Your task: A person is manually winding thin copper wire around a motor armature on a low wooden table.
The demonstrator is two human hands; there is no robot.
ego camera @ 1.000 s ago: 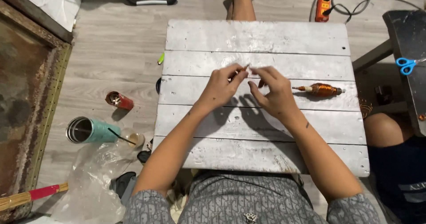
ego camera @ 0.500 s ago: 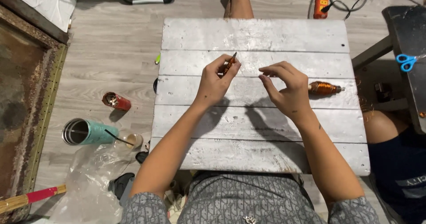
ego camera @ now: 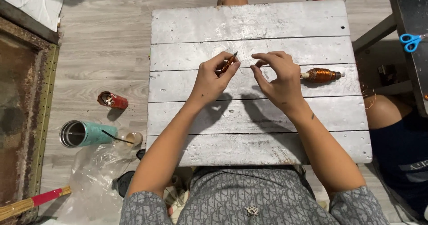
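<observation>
While the left hand [ego camera: 213, 78] pinches a small copper-wound coil [ego camera: 226, 65] over the white plank table [ego camera: 249, 24], the right hand [ego camera: 278, 80] hovers just beside it, fingertips pinched on what may be fine wire, too thin to tell. A bigger wound spool [ego camera: 322, 75] lies finished-looking to the right, so the small one seems partly wound. Since a second ago the hands have drawn apart and the coil has tipped up

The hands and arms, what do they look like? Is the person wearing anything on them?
Both arms are bare up to short grey patterned sleeves. The left hand and right hand wear no gloves, and no rings or watch show.
</observation>
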